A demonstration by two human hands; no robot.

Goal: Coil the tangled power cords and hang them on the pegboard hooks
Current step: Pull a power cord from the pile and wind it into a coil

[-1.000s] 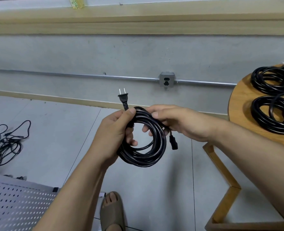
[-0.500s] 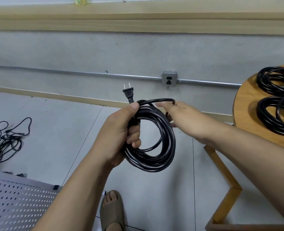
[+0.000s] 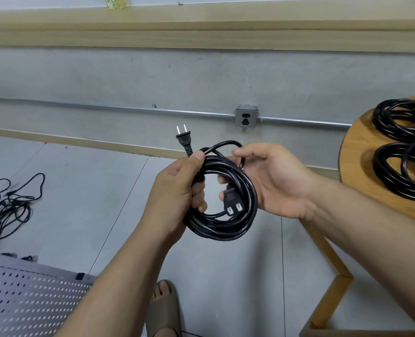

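Obs., head view. Black power cord [image 3: 222,231], wound into a round multi-turn coil, is held in the air in front of the person, above the grey tiled floor [image 3: 109,190].

Left hand [image 3: 175,195]: clamped on the coil's left side, thumb pressed across the top of the turns, fingers curled through the centre.

Right hand [image 3: 278,182]: palm towards the camera, closed round the coil's right side. The thumb rests on a loose loop at the top, and fingertips show through the coil's centre.

Flat two-prong plug [image 3: 183,139] sticks up just above the left thumb. The other black connector end [image 3: 233,203], with two pale openings, lies inside the ring.

Right edge: round wooden surface [image 3: 362,147] carrying two more coiled black cords [image 3: 401,171], touching or overlapping, cut off by the frame edge.

Far left, on the floor: tangled pile of thin black cords [image 3: 5,207].

Lower left: grey perforated metal pegboard [image 3: 19,300]; whether it lies flat or leans I cannot tell.

Wall: grey metal outlet box [image 3: 246,116] on a conduit pipe.

Bottom centre: a foot in a tan sandal [image 3: 164,310].
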